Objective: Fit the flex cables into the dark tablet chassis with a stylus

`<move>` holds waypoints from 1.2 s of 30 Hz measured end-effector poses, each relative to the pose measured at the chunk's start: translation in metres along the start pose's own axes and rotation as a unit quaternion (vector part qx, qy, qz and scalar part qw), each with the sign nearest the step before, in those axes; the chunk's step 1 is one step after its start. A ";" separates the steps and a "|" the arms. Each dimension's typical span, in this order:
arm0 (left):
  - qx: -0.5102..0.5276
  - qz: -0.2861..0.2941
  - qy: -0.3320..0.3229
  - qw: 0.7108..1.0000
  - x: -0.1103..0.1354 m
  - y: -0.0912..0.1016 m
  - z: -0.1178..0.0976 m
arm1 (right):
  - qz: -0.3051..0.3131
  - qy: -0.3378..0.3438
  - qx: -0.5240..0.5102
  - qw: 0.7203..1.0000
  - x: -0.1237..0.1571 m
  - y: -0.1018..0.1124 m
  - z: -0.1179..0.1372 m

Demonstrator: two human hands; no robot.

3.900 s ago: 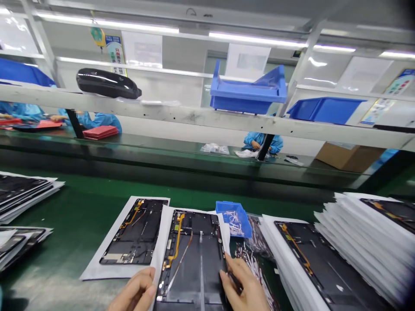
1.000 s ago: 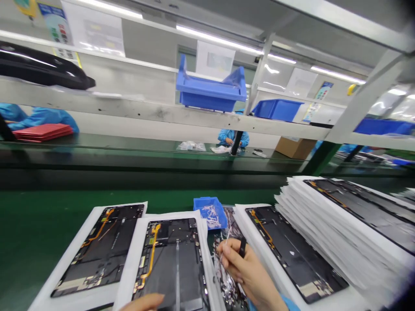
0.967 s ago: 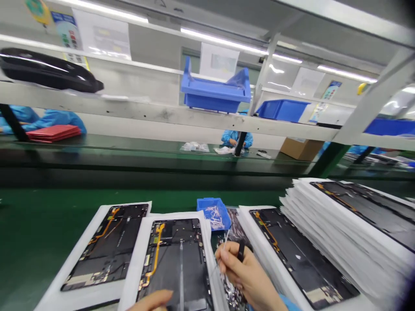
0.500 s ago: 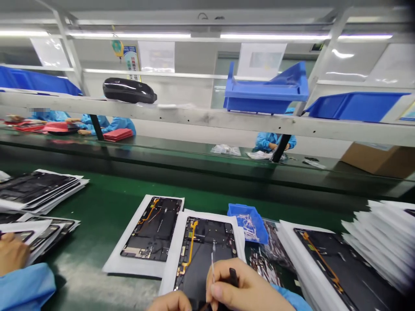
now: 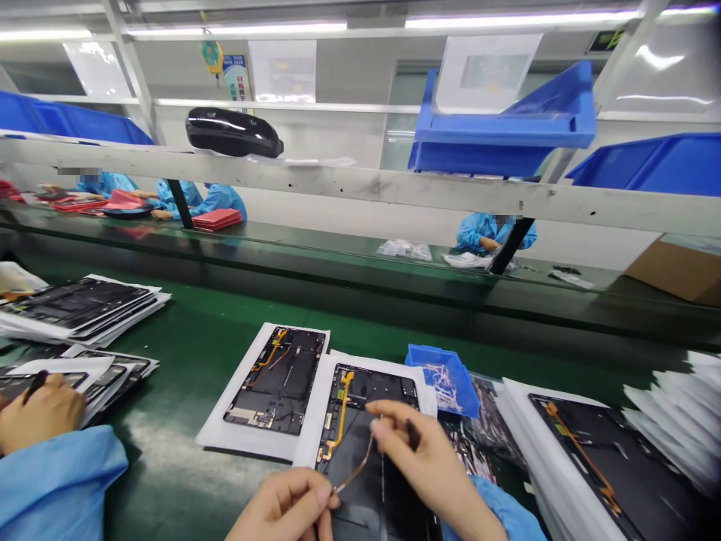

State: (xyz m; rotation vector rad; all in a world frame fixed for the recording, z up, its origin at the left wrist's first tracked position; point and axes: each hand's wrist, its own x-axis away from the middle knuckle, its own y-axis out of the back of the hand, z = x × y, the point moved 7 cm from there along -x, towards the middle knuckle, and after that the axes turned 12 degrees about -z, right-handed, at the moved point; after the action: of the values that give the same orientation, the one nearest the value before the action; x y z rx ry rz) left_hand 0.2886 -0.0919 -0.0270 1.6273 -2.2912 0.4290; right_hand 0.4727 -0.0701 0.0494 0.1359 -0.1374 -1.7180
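Note:
A thin brownish cable (image 5: 354, 473) stretches between my two hands over an open black tablet housing (image 5: 354, 424). My left hand (image 5: 290, 503) pinches its lower end. The upper end sits between the thumb and fingers of my right hand (image 5: 425, 458). Something dark shows within the right hand's curled fingers, too hidden to name. An orange flex cable (image 5: 341, 421) runs down the housing's left side, and a white sheet (image 5: 307, 443) lies beneath it. A second tablet housing (image 5: 296, 391) lies on its own white sheet just to the left.
Behind my right hand stands a blue bin (image 5: 469, 397) of thin pale strips, with bagged dark cables (image 5: 473, 451) beside it. Housings between sheets form a stack (image 5: 602, 443) at right and another (image 5: 84, 304) at left. A co-worker's hand (image 5: 48, 409) holds a black tool at left.
My left hand has come up and further into view. My right hand has risen and turned, and the cable now spans both hands. The view has shifted slightly.

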 end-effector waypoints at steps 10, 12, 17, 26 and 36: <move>0.140 -0.040 0.023 0.989 0.000 -0.004 -0.015 | -0.075 0.038 -0.083 0.993 0.029 0.022 0.000; 0.166 -0.038 0.030 0.985 0.000 -0.005 -0.016 | 0.004 0.062 0.016 0.998 0.036 0.002 0.006; 0.183 -0.013 0.026 0.983 0.002 -0.009 -0.017 | 0.059 0.074 0.105 0.990 0.037 -0.021 0.003; 0.181 -0.001 0.036 0.983 0.000 -0.011 -0.014 | 0.037 0.078 0.153 0.985 0.036 -0.021 -0.001; 0.160 0.002 0.024 0.987 0.002 -0.011 -0.012 | 0.049 0.116 0.107 0.986 0.034 -0.030 0.007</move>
State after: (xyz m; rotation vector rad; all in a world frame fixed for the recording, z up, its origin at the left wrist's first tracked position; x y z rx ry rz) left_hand 0.2995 -0.0919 -0.0144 1.7314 -2.2796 0.8673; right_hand 0.4367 -0.0989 0.0511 0.4786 -0.1527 -1.5741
